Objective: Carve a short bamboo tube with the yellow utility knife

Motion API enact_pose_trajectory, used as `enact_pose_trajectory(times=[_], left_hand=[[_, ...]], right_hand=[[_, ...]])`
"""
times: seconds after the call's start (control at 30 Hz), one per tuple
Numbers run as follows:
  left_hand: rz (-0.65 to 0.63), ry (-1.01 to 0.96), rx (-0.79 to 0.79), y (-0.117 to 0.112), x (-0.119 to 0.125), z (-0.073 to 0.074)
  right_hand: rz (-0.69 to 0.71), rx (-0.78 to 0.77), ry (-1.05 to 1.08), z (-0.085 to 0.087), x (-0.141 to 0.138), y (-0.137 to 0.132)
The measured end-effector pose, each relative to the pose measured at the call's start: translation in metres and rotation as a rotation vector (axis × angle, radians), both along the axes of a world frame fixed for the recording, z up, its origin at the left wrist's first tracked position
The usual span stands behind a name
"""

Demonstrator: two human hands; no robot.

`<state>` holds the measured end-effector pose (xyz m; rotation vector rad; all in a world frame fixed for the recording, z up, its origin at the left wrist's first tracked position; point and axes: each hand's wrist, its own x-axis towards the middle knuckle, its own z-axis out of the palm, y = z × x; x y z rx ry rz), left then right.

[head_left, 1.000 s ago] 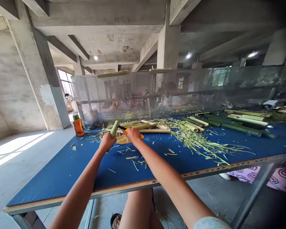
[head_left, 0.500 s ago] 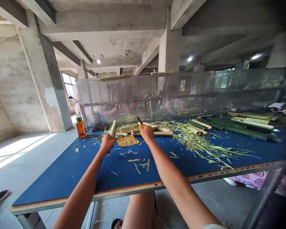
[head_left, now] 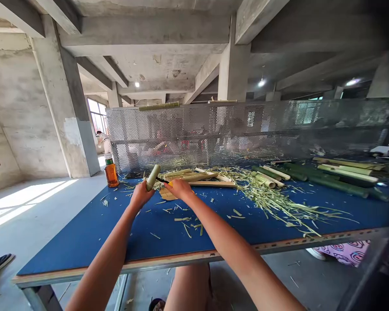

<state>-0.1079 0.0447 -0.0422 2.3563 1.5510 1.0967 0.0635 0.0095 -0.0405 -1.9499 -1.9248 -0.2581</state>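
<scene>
In the head view, the left hand [head_left: 141,195] has its grip wrapped around the low end of a short bamboo piece [head_left: 153,176], which leans up over the blue surface [head_left: 84,242]. The right hand [head_left: 180,190] has its grip curled around a knife [head_left: 161,179] with a bit of yellow on its handle. The dark blade points at the bamboo piece, but I can't tell if they touch.

The blade could slip off the round side and nick the left hand, because those fingers are so near. A hard push might make that happen. The bamboo piece could also twist, since just one end is held.

By the far left edge of the surface, a bottle [head_left: 111,173] stands upright with orange-brown liquid in it. I can't tell what the liquid is. A big bump to the surface might tip it over. A messy heap of thin shavings [head_left: 272,203] lies off to the right
</scene>
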Motion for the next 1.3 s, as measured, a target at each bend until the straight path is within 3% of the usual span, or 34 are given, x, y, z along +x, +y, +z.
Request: enact_pose_trajectory(times=[0.07, 0.17, 0.3, 0.4, 0.47, 0.53, 0.6, 0.67, 0.8, 0.97, 1.07, 1.17, 1.3], left_hand=[[0.027, 0.082, 0.027, -0.003, 0.002, 0.002], [-0.027, -0.038, -0.098, -0.015, 0.014, -0.001], [-0.299, -0.263, -0.232, -0.024, 0.027, -0.01], [-0.299, -0.528, -0.278, -0.016, 0.023, -0.01], [-0.267, -0.691, -0.298, -0.008, 0.016, -0.008], [-0.253, -0.79, -0.31, -0.003, 0.008, -0.008], [-0.251, -0.826, -0.315, -0.002, 0.003, -0.01], [-0.259, -0.831, -0.315, -0.004, 0.002, -0.014], [-0.303, -0.778, -0.286, -0.005, 0.007, -0.02], [-0.312, -0.721, -0.238, -0.002, 0.002, -0.022], [-0.264, -0.578, -0.185, -0.001, -0.008, -0.022], [-0.212, -0.411, -0.182, -0.001, -0.011, -0.023], [-0.201, -0.393, -0.243, -0.002, 0.001, -0.023]], right_hand=[[-0.061, 0.017, -0.003, -0.003, -0.002, 0.004], [-0.189, 0.074, 0.102, -0.005, 0.014, 0.01], [-0.543, -0.028, 0.46, -0.009, 0.078, 0.006], [-0.66, 0.078, 0.562, -0.005, 0.109, -0.002], [-0.565, 0.202, 0.529, 0.004, 0.1, -0.005], [-0.328, 0.252, 0.423, 0.013, 0.069, -0.007], [-0.076, 0.206, 0.298, 0.015, 0.031, -0.009], [0.036, 0.161, 0.182, 0.012, 0.0, -0.012], [0.081, 0.105, 0.086, 0.002, -0.022, -0.015], [0.095, 0.027, 0.093, 0.001, -0.019, -0.017], [0.07, -0.004, 0.074, -0.001, -0.017, -0.016], [-0.002, 0.0, 0.032, -0.007, -0.014, -0.014], [-0.047, 0.078, 0.017, -0.007, -0.004, -0.002]])
